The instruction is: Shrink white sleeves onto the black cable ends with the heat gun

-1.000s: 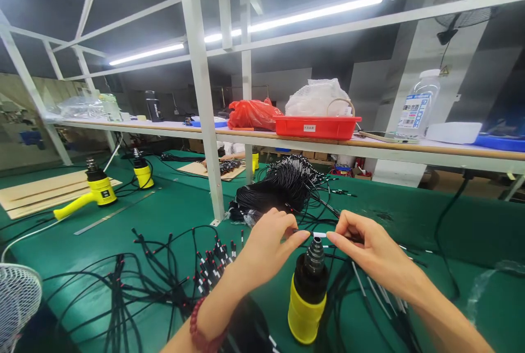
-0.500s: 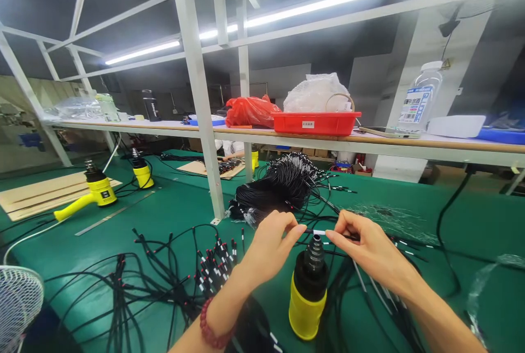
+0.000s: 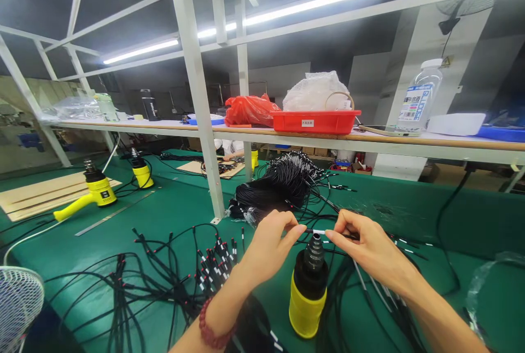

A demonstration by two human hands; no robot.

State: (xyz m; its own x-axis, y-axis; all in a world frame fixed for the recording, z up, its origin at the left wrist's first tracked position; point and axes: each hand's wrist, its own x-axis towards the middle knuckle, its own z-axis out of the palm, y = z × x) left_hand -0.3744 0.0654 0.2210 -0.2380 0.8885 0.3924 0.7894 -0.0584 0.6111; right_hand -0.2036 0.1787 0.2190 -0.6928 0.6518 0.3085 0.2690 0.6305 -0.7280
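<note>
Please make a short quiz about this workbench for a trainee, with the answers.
1. True or false: the yellow heat gun in front of the hands stands upright.
2. Does the left hand or the right hand wear the red bead bracelet?
3. The white sleeve between the fingers sits on what? A. a black cable B. a metal rod C. a wooden stick

Key: 1. True 2. Left hand 3. A

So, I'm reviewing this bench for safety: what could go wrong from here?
The upright yellow heat gun sits just below the left hand and right hand; if it is on, a slip could burn them. Loose black cables around it might snag and tip it. The small white sleeve could drop among them.
</note>
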